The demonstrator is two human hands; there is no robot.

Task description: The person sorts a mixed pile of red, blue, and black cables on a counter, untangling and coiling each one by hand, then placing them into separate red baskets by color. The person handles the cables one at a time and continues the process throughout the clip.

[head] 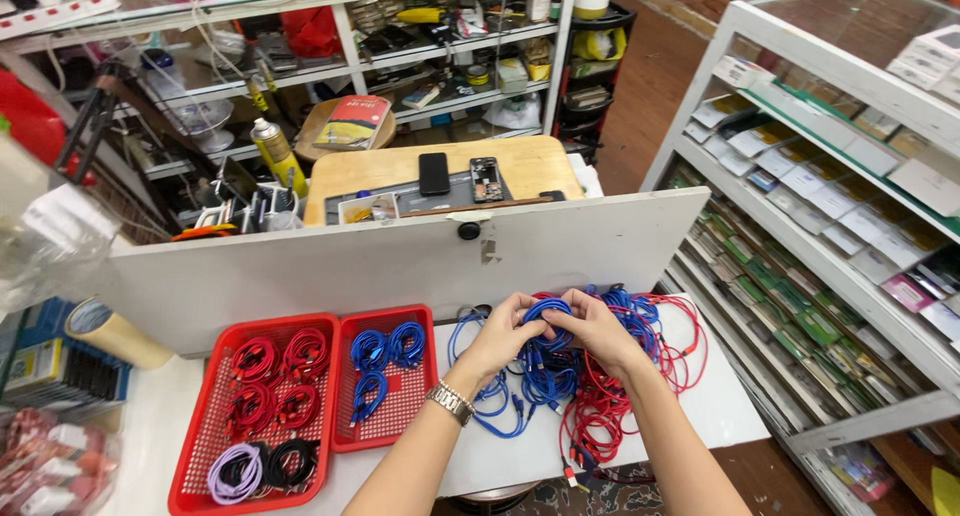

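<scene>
From the head camera, both hands meet over a white worktop (700,406). The left hand (497,333) and the right hand (592,328) each have their fingers curled shut on the same blue cable (546,311), pinching a loop of it between them just above a loose heap of cables. That heap lies on the worktop right under and beyond the hands — a tangle of blue cables (535,381) nearer the middle and a tangle of red cables (610,411) to the right, the strands too interlaced to count. A metal wristwatch (450,402) sits on the left wrist.

To the left of the heap stand two red baskets, side by side and touching. The larger basket (195,456) holds four coiled red cables (278,381), one lilac coil (234,473) and one black coil (290,460). The smaller basket (395,416) holds three coiled blue cables (385,356).

Behind the worktop rises a white partition board (300,271). Beyond it is a wooden bench (400,166) bearing two dark phones — one (433,173) face-down or blank, the other (485,179) opened up. A roll of tape (110,331) lies at the far left, and a yellow spray can (277,156) stands near the bench. White shelving with flat packets (830,206) runs along the right.
</scene>
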